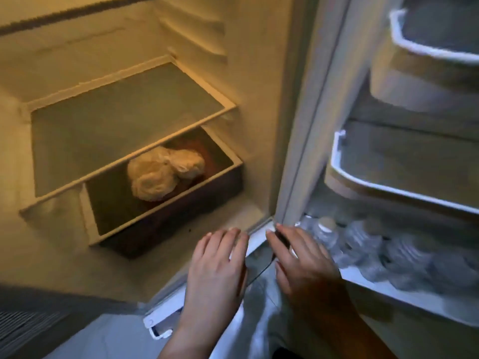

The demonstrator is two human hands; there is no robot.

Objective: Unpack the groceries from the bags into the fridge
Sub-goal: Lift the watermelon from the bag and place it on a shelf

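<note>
Now both hands, left [217,260] and right [303,257], hover open and empty; pale plastic-wrapped bundle [163,177] in dark drawer [166,224] lies ahead-left, nearer left.

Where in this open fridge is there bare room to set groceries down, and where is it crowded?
The glass shelf is bare wall to wall. The drawer has free floor left of the wrapped bundle. The two upper door racks look empty. The bottom door rack is packed with water bottles.

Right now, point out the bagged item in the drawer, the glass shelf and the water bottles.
bagged item [162,176], head view, on the middle of the pale plastic wrap.
glass shelf [111,130], head view, on its bare pane.
water bottles [363,239], head view, on one bottle's body in the door rack.
</note>
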